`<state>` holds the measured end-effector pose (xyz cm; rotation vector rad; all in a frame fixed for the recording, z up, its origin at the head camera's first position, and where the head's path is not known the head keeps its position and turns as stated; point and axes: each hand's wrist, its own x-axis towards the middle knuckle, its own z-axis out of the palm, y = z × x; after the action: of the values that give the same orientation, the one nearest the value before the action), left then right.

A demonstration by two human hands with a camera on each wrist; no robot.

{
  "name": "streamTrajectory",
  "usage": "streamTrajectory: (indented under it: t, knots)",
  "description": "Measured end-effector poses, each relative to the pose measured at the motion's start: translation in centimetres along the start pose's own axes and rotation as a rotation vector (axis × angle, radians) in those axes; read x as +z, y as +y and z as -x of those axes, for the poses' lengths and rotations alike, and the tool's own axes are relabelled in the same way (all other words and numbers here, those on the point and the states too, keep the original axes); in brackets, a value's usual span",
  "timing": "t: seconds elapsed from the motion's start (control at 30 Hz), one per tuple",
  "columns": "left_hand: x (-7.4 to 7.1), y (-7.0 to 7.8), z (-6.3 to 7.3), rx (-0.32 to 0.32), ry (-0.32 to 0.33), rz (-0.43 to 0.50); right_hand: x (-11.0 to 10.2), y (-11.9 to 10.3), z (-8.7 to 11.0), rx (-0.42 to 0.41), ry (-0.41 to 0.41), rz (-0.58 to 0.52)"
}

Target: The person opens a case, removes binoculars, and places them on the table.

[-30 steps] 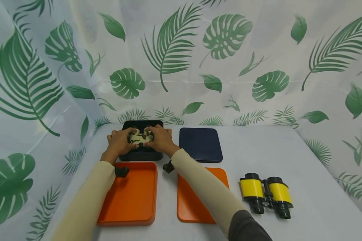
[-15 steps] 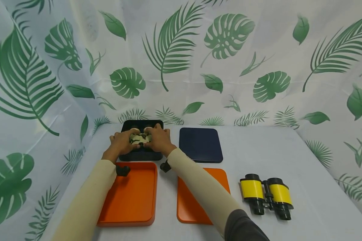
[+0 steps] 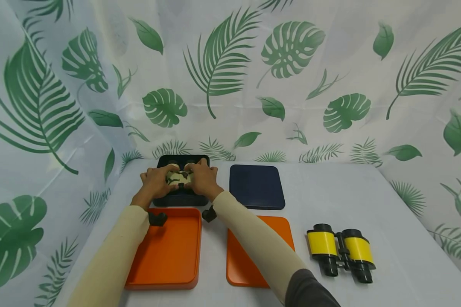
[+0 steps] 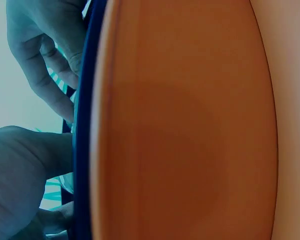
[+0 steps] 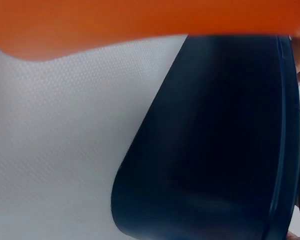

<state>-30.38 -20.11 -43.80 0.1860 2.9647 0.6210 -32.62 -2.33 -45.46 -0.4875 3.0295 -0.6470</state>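
Camouflage-patterned binoculars (image 3: 179, 178) are in the dark box (image 3: 180, 199) at the back left of the table. My left hand (image 3: 154, 181) grips their left barrel, and my right hand (image 3: 203, 179) grips the right one. Thumbs are on the near side, fingers over the far side. In the left wrist view, parts of both hands show beyond the box's dark rim (image 4: 82, 165). The right wrist view mostly has the box's outer wall (image 5: 215, 135), with bits of fingers at its right edge. The binoculars' underside is hidden.
An orange open box (image 3: 169, 256) stands in front of the dark one. Right of these lie a navy lid (image 3: 256, 186) and an orange lid (image 3: 246, 266), partly under my right sleeve. Yellow-and-black binoculars (image 3: 342, 251) lie at the right. A leaf-print cloth (image 3: 234, 106) hangs behind.
Both hands and the camouflage binoculars stay at the dark box, with only a slight shift of the right hand. The whole head view has moved a little.
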Motion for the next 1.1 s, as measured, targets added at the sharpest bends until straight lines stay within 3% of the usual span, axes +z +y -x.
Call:
streamTrajectory:
  t: [0.27, 0.53, 0.8, 1.1]
  knots:
    - [-0.7, 0.3, 0.2, -0.011, 0.060, -0.009, -0.7, 0.2, 0.4, -0.035, 0.052, -0.090]
    - [-1.3, 1.1, 0.5, 0.032, 0.137, 0.028, -2.6, 0.3, 0.8, -0.065, 0.109, -0.139]
    - [-1.9, 3.0, 0.9, 0.069, 0.166, 0.044, -4.6, 1.5, 1.7, -0.102, 0.132, -0.172]
    - [-1.6, 5.5, 0.9, 0.130, 0.195, 0.083, -7.0, 3.4, 3.2, -0.117, 0.150, -0.167]
